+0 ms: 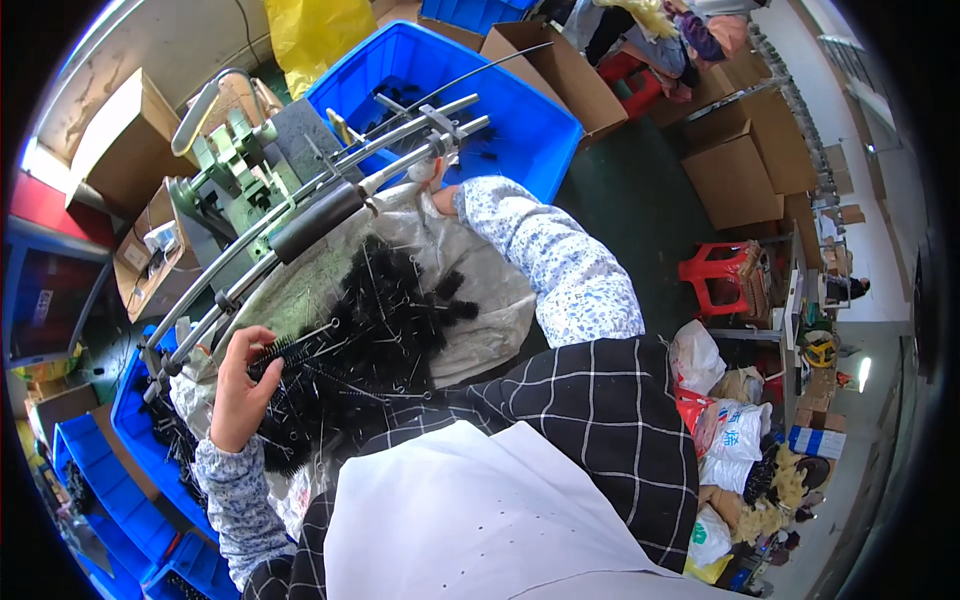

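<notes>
My left hand (243,388) has its thumb and fingers closed around a black-bristled tube brush (285,350), whose twisted wire ends in a small loop. Below and beside it, a heap of similar black brushes (370,310) lies on a pale plastic sheet (490,325) spread across my lap. My right hand (436,186) is up at the far end of the metal rods (390,170), next to a whitish piece there. Its fingers are mostly hidden, so what it grips does not show.
A green machine (235,165) stands behind the rods, with a dark roller (320,220) along them. A blue bin (540,130) with a few brushes lies beyond my right hand. More blue bins (120,490) stand at left. Cardboard boxes (735,180) and a red stool (720,278) are at right.
</notes>
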